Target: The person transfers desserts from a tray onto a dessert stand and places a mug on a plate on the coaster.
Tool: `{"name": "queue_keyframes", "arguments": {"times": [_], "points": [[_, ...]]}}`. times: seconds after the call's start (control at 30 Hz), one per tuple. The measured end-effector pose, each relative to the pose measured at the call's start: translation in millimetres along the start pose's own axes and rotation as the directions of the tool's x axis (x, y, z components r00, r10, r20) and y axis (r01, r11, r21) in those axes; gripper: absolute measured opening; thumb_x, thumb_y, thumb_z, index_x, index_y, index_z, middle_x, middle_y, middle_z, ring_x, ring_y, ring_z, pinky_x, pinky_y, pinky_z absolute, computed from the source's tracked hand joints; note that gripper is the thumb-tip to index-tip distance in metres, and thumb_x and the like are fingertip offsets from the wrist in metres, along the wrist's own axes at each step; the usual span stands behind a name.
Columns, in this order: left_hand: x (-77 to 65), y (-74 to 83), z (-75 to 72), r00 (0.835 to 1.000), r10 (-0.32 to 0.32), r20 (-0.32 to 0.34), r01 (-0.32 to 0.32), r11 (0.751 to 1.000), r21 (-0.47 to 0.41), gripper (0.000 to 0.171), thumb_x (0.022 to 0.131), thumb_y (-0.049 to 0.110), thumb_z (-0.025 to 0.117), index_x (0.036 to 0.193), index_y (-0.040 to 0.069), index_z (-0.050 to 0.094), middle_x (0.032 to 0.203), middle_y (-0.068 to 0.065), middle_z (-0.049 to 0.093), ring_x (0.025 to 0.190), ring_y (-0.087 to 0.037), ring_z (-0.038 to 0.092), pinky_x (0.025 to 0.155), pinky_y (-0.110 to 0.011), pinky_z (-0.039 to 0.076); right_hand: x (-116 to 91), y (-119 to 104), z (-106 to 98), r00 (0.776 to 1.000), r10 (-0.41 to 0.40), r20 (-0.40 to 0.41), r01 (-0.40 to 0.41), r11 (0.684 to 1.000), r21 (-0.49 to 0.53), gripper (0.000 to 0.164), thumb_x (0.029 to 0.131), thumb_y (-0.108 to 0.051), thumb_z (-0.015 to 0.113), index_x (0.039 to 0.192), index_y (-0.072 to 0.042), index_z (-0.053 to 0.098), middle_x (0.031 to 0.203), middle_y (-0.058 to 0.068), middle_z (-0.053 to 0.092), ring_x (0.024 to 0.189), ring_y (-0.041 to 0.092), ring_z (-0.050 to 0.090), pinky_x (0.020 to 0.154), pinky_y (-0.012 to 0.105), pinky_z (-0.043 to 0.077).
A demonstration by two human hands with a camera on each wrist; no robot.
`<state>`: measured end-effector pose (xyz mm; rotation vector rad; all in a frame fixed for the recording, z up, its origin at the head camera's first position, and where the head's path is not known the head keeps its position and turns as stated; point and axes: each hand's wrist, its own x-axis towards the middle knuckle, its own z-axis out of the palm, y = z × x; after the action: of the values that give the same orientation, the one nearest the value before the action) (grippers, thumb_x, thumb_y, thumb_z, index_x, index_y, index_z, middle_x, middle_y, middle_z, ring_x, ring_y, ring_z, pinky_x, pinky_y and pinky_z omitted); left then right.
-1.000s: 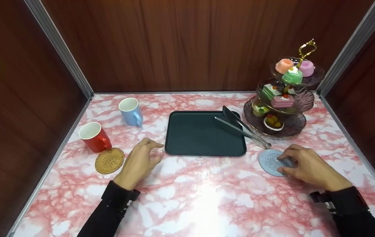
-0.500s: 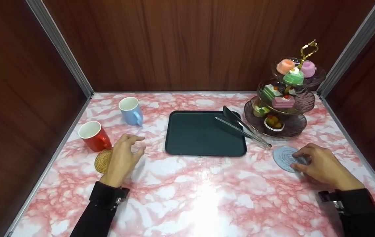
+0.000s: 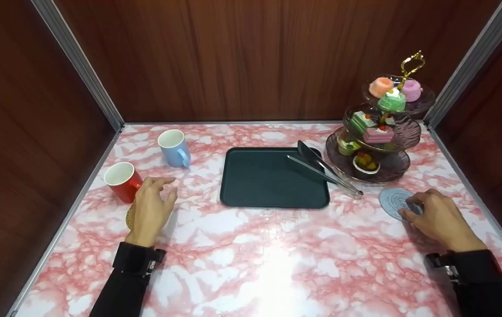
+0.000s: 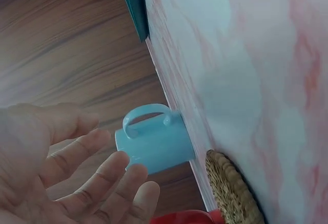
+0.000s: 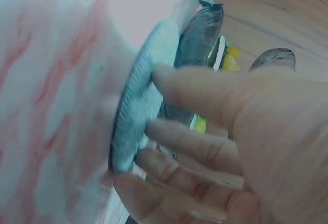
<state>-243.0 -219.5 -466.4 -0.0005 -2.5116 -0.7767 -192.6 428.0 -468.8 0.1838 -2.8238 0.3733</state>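
Observation:
Thumb and fingertips of my right hand [image 3: 440, 218] touch the top of a round light-blue woven coaster [image 3: 393, 201] lying on the table at the right. In the right wrist view the fingers spread over the coaster [image 5: 134, 96], apart from each other. My left hand [image 3: 147, 213] hovers with loosely bent fingers and nothing in its grasp, covering most of a round tan woven coaster [image 3: 129, 217]. The tan coaster [image 4: 230, 188] shows better in the left wrist view. Beyond that hand stands a red mug [image 3: 121, 185], its handle side close to the fingers.
Behind the red mug stands a light-blue mug [image 3: 175, 149]. A dark green tray [image 3: 255, 180] lies mid-table, with metal tongs [image 3: 312, 169] across its right corner. A three-tier glass stand [image 3: 392, 174] of small cakes rises at the back right. Brown panels [image 3: 233, 61] enclose the table.
My right hand has slid the light-blue coaster right and a little away from me. My left hand has moved left from the tray's side to over the tan coaster.

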Motion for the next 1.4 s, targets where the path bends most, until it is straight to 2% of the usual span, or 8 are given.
{"name": "queue_keyframes", "arguments": {"times": [0.23, 0.4, 0.63, 0.83, 0.97, 1.1, 1.27, 1.4], "points": [[5.3, -6.5, -4.7, 0.999, -0.031, -0.011, 0.031, 0.999, 0.04, 0.029, 0.083, 0.028, 0.064, 0.112, 0.025, 0.067, 0.104, -0.001, 0.059, 0.089, -0.02, 0.056, 0.071, -0.039, 0.047, -2, 1, 2, 0.999, 0.03, -0.043, -0.03, 1.0, -0.002, 0.032, 0.073, -0.028, 0.075, 0.092, -0.003, 0.07, 0.087, 0.019, 0.061, 0.079, 0.04, 0.057, 0.066, 0.054, 0.044], [11.6, -11.7, -11.2, 0.995, 0.006, -0.104, -0.005, 1.0, 0.019, 0.027, 0.082, 0.025, 0.065, 0.109, 0.022, 0.068, 0.099, -0.004, 0.06, 0.085, -0.02, 0.057, 0.071, -0.037, 0.045, -3, 0, 2, 0.997, 0.057, -0.055, -0.056, 0.998, 0.013, 0.031, 0.076, -0.03, 0.073, 0.094, -0.004, 0.07, 0.088, 0.019, 0.06, 0.081, 0.039, 0.057, 0.066, 0.054, 0.043], [22.6, -20.2, -21.9, 0.971, 0.049, -0.235, -0.052, 0.999, -0.004, 0.022, 0.081, 0.019, 0.066, 0.102, 0.017, 0.071, 0.083, -0.002, 0.055, 0.07, -0.017, 0.052, 0.063, -0.029, 0.037, -2, -6, 1, 0.989, 0.092, -0.115, -0.087, 0.995, 0.049, 0.037, 0.081, -0.034, 0.066, 0.103, -0.005, 0.066, 0.097, 0.019, 0.059, 0.087, 0.044, 0.057, 0.068, 0.057, 0.042], [33.9, -25.8, -32.0, 0.957, 0.044, -0.287, -0.054, 0.998, -0.028, 0.022, 0.08, 0.016, 0.063, 0.1, 0.017, 0.071, 0.084, -0.004, 0.056, 0.077, -0.017, 0.058, 0.067, -0.028, 0.047, 3, -13, 0, 0.98, 0.075, -0.183, -0.061, 0.995, 0.083, 0.035, 0.083, -0.033, 0.065, 0.105, -0.007, 0.066, 0.098, 0.018, 0.059, 0.086, 0.041, 0.057, 0.068, 0.056, 0.042], [39.4, -30.5, -37.9, 0.959, 0.02, -0.283, -0.029, 0.999, -0.027, 0.023, 0.08, 0.017, 0.064, 0.101, 0.016, 0.071, 0.092, -0.006, 0.059, 0.089, -0.02, 0.058, 0.079, -0.034, 0.048, 6, -18, -1, 0.974, 0.062, -0.216, -0.039, 0.993, 0.111, 0.032, 0.082, -0.031, 0.066, 0.103, -0.008, 0.068, 0.096, 0.016, 0.06, 0.089, 0.036, 0.056, 0.071, 0.055, 0.041], [44.2, -35.6, -45.1, 0.968, -0.005, -0.251, 0.008, 1.0, 0.008, 0.027, 0.078, 0.019, 0.067, 0.104, 0.015, 0.07, 0.1, -0.011, 0.06, 0.098, -0.029, 0.053, 0.088, -0.042, 0.038, 11, -23, -2, 0.969, 0.042, -0.243, -0.011, 0.992, 0.127, 0.027, 0.081, -0.029, 0.067, 0.1, -0.011, 0.069, 0.093, 0.013, 0.06, 0.088, 0.034, 0.057, 0.071, 0.053, 0.041], [46.9, -41.6, -52.7, 0.984, -0.086, -0.153, 0.096, 0.994, 0.059, 0.037, 0.078, 0.027, 0.068, 0.113, 0.018, 0.067, 0.114, -0.015, 0.056, 0.107, -0.036, 0.046, 0.092, -0.049, 0.033, 17, -32, 0, 0.963, 0.008, -0.271, 0.028, 0.991, 0.13, 0.02, 0.081, -0.026, 0.067, 0.098, -0.016, 0.069, 0.091, 0.01, 0.061, 0.084, 0.029, 0.058, 0.068, 0.046, 0.041], [46.2, -48.7, -57.4, 0.982, -0.181, -0.049, 0.185, 0.977, 0.105, 0.051, 0.078, 0.035, 0.069, 0.126, 0.022, 0.057, 0.128, -0.017, 0.047, 0.116, -0.039, 0.039, 0.093, -0.055, 0.029, 22, -40, 1, 0.964, -0.007, -0.267, 0.047, 0.989, 0.142, 0.02, 0.082, -0.027, 0.066, 0.1, -0.017, 0.069, 0.093, 0.007, 0.062, 0.085, 0.024, 0.058, 0.068, 0.042, 0.041]]}}
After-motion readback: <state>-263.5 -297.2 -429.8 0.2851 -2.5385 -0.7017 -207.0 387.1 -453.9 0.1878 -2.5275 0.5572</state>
